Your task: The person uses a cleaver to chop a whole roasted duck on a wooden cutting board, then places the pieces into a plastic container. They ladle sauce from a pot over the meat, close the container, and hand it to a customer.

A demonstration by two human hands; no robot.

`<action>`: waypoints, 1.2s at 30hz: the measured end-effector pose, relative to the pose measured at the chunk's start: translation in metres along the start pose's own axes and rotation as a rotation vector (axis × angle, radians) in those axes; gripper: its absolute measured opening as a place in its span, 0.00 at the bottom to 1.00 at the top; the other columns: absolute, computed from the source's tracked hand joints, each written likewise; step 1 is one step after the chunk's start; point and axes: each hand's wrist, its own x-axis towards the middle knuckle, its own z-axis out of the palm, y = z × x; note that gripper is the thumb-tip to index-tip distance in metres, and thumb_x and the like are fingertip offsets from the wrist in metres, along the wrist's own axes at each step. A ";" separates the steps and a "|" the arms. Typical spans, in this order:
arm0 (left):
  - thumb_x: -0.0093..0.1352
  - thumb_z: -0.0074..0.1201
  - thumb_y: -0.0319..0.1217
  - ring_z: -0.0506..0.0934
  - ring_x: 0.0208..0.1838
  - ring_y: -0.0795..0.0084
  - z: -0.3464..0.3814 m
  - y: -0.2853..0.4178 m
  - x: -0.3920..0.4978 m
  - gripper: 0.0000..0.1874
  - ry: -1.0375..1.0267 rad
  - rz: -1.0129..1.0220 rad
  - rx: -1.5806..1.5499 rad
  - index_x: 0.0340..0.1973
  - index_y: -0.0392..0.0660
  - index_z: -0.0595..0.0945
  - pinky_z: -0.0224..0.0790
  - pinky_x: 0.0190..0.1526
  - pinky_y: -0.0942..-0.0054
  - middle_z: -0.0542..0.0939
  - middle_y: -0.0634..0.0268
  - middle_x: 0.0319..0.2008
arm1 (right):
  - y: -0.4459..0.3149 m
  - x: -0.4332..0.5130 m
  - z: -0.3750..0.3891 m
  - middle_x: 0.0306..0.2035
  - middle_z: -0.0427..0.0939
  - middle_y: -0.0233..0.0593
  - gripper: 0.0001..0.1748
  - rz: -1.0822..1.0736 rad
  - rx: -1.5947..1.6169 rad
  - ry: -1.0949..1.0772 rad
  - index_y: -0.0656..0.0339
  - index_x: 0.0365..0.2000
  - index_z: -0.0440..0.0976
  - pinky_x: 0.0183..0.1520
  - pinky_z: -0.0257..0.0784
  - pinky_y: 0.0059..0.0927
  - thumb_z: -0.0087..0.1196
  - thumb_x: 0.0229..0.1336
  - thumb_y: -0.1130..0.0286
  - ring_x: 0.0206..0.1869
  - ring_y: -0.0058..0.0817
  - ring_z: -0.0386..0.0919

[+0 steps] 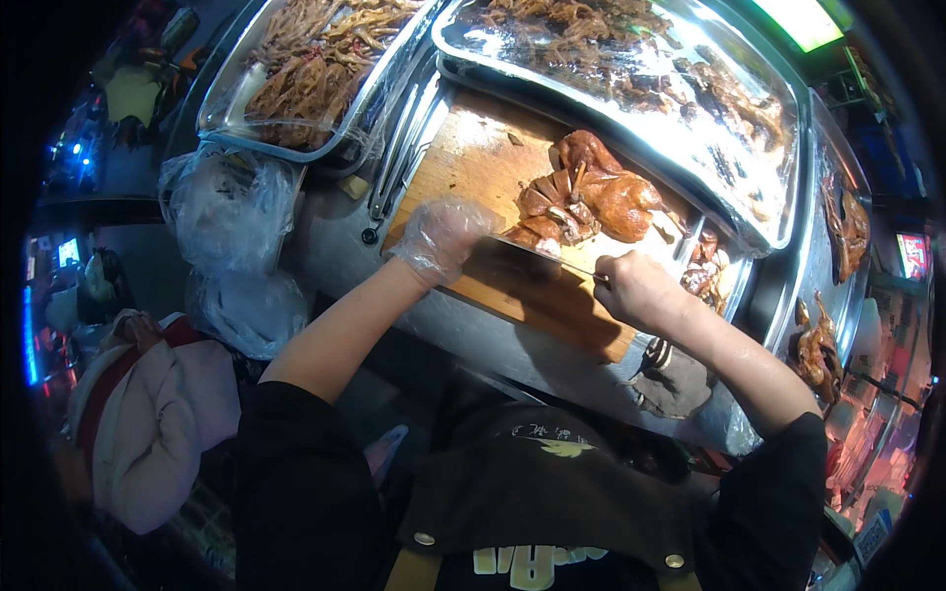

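My right hand [641, 292], bare, grips the handle of a broad-bladed knife [523, 255] over a wooden cutting board [473, 173]. My left hand [449, 233] wears a clear plastic glove and is beside the far end of the blade; its fingers are blurred, and whether they hold anything is unclear. Just beyond the blade lie sliced pieces of roast poultry [543, 196]. Against them rests a larger uncut piece of glossy brown roast bird [624, 201], probably duck. The blade casts a dark shadow on the near part of the board.
Film-covered metal trays of cooked meat, one at the upper left [299, 156] and one behind the board [510, 69], border the work area. Metal tongs [392, 162] lie left of the board. Plastic bags [229, 210] hang farther left. A grey cloth [674, 380] sits near my right forearm.
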 end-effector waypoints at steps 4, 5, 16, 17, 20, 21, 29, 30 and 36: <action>0.51 0.56 0.23 0.79 0.37 0.57 0.002 0.012 0.003 0.11 0.054 -0.056 -0.045 0.30 0.50 0.79 0.74 0.36 0.62 0.79 0.61 0.29 | 0.015 0.007 0.004 0.18 0.75 0.52 0.08 0.036 -0.106 0.006 0.61 0.28 0.78 0.29 0.73 0.41 0.56 0.45 0.69 0.24 0.46 0.78; 0.51 0.56 0.23 0.79 0.37 0.57 0.000 0.015 0.004 0.11 0.090 -0.062 -0.074 0.30 0.50 0.79 0.74 0.36 0.62 0.79 0.61 0.29 | 0.016 0.008 0.005 0.18 0.76 0.51 0.08 0.035 -0.104 0.009 0.60 0.29 0.78 0.30 0.73 0.41 0.56 0.45 0.69 0.24 0.46 0.78; 0.55 0.54 0.22 0.78 0.36 0.59 -0.032 0.025 -0.012 0.12 0.083 0.046 0.089 0.35 0.49 0.80 0.72 0.36 0.62 0.78 0.61 0.27 | -0.010 -0.022 -0.023 0.19 0.75 0.52 0.06 -0.048 0.088 0.029 0.65 0.29 0.76 0.31 0.73 0.39 0.55 0.49 0.74 0.24 0.45 0.77; 0.58 0.51 0.22 0.78 0.32 0.60 -0.030 0.025 -0.016 0.11 0.157 0.077 0.077 0.35 0.49 0.80 0.71 0.33 0.63 0.77 0.61 0.25 | -0.011 -0.021 -0.023 0.19 0.74 0.53 0.09 -0.068 0.071 0.021 0.68 0.33 0.76 0.30 0.72 0.37 0.55 0.48 0.76 0.23 0.44 0.76; 0.56 0.52 0.22 0.78 0.32 0.60 -0.021 0.026 -0.020 0.11 0.077 -0.003 0.028 0.35 0.49 0.80 0.71 0.33 0.62 0.77 0.61 0.25 | -0.010 -0.011 -0.018 0.18 0.74 0.54 0.06 -0.066 0.027 -0.049 0.68 0.29 0.74 0.31 0.73 0.40 0.55 0.49 0.74 0.24 0.49 0.76; 0.56 0.52 0.22 0.78 0.32 0.59 -0.018 0.026 -0.019 0.11 0.060 -0.025 -0.007 0.34 0.49 0.80 0.71 0.33 0.62 0.77 0.61 0.25 | -0.009 -0.008 -0.017 0.18 0.74 0.54 0.06 -0.080 0.042 -0.052 0.68 0.28 0.73 0.31 0.73 0.41 0.55 0.49 0.74 0.25 0.49 0.76; 0.54 0.53 0.23 0.78 0.30 0.60 -0.001 0.017 -0.016 0.09 0.185 -0.018 -0.056 0.29 0.51 0.80 0.72 0.31 0.64 0.77 0.62 0.23 | 0.000 0.001 -0.012 0.22 0.77 0.53 0.10 0.001 -0.023 -0.198 0.66 0.27 0.75 0.37 0.76 0.44 0.57 0.50 0.67 0.29 0.50 0.79; 0.54 0.52 0.23 0.78 0.29 0.61 0.001 0.018 -0.016 0.09 0.209 -0.020 -0.060 0.29 0.51 0.80 0.72 0.31 0.65 0.77 0.63 0.22 | 0.002 0.003 -0.008 0.22 0.77 0.53 0.10 -0.056 0.006 -0.157 0.66 0.27 0.75 0.37 0.76 0.44 0.57 0.50 0.67 0.29 0.50 0.79; 0.56 0.53 0.23 0.78 0.28 0.63 0.003 0.026 -0.009 0.09 0.218 0.010 -0.061 0.30 0.50 0.81 0.72 0.31 0.66 0.78 0.65 0.23 | 0.019 0.004 0.013 0.21 0.77 0.53 0.10 -0.065 -0.026 -0.064 0.64 0.32 0.78 0.33 0.75 0.41 0.55 0.45 0.73 0.27 0.48 0.78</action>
